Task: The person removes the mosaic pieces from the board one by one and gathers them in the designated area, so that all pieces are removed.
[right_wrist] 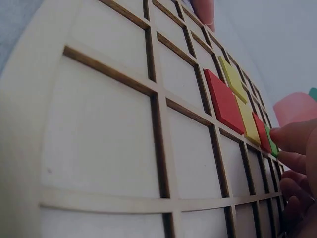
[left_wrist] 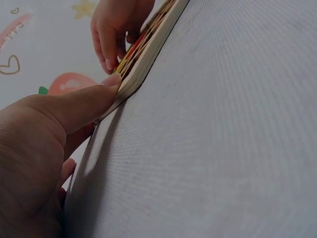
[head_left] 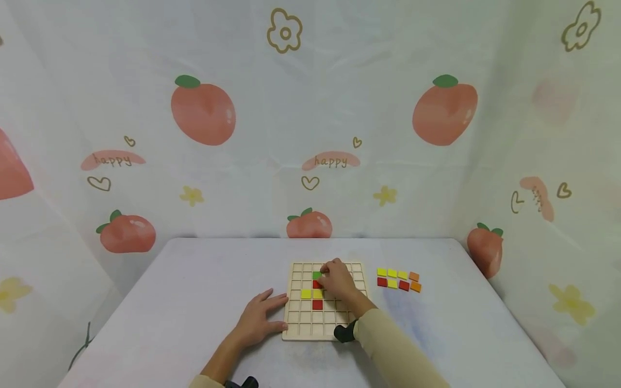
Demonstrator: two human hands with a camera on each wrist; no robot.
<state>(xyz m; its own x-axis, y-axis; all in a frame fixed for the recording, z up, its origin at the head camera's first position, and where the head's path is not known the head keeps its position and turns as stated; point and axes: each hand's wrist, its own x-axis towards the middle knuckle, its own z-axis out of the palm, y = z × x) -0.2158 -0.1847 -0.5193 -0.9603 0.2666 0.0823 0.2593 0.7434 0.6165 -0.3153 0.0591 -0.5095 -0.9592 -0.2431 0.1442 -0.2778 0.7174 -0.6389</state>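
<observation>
A square wooden grid board (head_left: 305,328) lies on the table. In its cells sit a yellow tile (head_left: 305,293), another yellow tile (head_left: 317,294), a red tile (head_left: 317,305) and a second red tile (head_left: 317,284). Behind that second red one is a green tile (head_left: 316,275), at whose right side the thumb and a finger of my right hand (head_left: 338,278) pinch. The right wrist view also has these fingertips at the green tile (right_wrist: 271,141). My left hand (head_left: 257,318) is spread at the board's left side, its thumb against the edge in the left wrist view.
Right of the board, two rows of loose tiles (head_left: 392,273) in yellow, red and orange lie on the white table (head_left: 160,318). A printed curtain (head_left: 252,178) hangs behind the table and along its sides. Black straps (head_left: 344,333) sit at the wrists.
</observation>
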